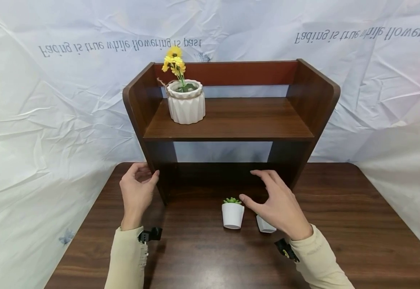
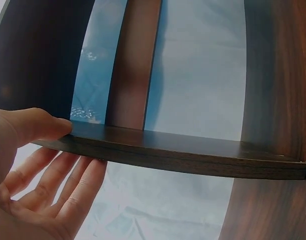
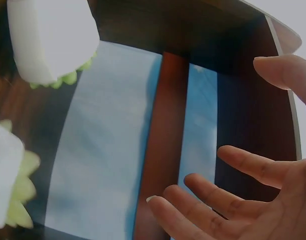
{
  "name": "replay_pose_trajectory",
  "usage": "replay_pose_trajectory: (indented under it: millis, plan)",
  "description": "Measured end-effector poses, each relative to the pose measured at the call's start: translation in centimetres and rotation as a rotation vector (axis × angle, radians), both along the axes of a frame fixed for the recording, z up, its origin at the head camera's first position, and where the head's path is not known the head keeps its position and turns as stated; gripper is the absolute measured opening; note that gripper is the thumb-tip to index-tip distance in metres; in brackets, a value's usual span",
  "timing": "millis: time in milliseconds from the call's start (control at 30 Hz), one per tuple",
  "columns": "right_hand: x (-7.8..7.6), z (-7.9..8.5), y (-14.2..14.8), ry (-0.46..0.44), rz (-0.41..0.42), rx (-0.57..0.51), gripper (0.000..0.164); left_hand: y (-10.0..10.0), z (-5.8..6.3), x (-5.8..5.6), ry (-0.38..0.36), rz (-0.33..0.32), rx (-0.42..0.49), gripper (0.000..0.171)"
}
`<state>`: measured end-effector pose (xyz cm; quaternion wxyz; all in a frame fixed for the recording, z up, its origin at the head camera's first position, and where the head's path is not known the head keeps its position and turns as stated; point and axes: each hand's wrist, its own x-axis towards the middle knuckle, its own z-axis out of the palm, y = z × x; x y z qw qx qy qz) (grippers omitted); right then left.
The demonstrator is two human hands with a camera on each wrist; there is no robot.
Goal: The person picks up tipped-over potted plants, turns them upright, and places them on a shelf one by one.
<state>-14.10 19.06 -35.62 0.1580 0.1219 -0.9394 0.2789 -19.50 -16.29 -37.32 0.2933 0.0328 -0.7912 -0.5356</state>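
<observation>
A dark brown two-tier wooden desktop shelf (image 1: 231, 120) stands on the table. My left hand (image 1: 137, 192) holds the front edge of its left side panel (image 2: 193, 160), thumb on the inner face and fingers on the outer face. My right hand (image 1: 278, 204) hangs in front of the lower tier with fingers spread, holding nothing. Near it are two small white pots; the nearer-centre pot (image 1: 233, 216) has a green succulent, and the other pot (image 1: 266, 225) is partly hidden by the hand. Both pots show green leaves in the right wrist view.
On the left of the upper tier stands a white ribbed flowerpot (image 1: 186, 106) with yellow flowers (image 1: 174, 62) and a twine tie. The brown table (image 1: 202, 257) extends on both sides of the shelf. Wrinkled white printed cloth (image 1: 69, 112) hangs behind and beside it.
</observation>
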Motion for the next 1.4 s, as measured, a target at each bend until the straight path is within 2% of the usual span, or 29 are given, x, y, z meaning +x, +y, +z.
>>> replay_pose_trajectory:
  millis: [367, 567, 967, 1400]
  plan:
    - [-0.3, -2.2, -2.2, -0.054, 0.011, 0.061, 0.074, 0.0, -0.1, 0.0, 0.009, -0.004, 0.003, 0.023]
    - [-0.4, -3.3, -3.0, -0.052, 0.029, 0.075, 0.071, 0.0, -0.2, -0.1, 0.013, -0.008, 0.001, 0.023]
    - [-0.6, -4.8, -4.1, -0.139, -0.008, 0.096, 0.071, 0.1, -0.3, -0.1, 0.012, 0.003, -0.001, 0.023]
    - [-0.7, -5.9, -4.7, -0.205, 0.021, 0.093, 0.07, 0.2, -0.4, -0.1, -0.003, 0.011, 0.003, 0.023]
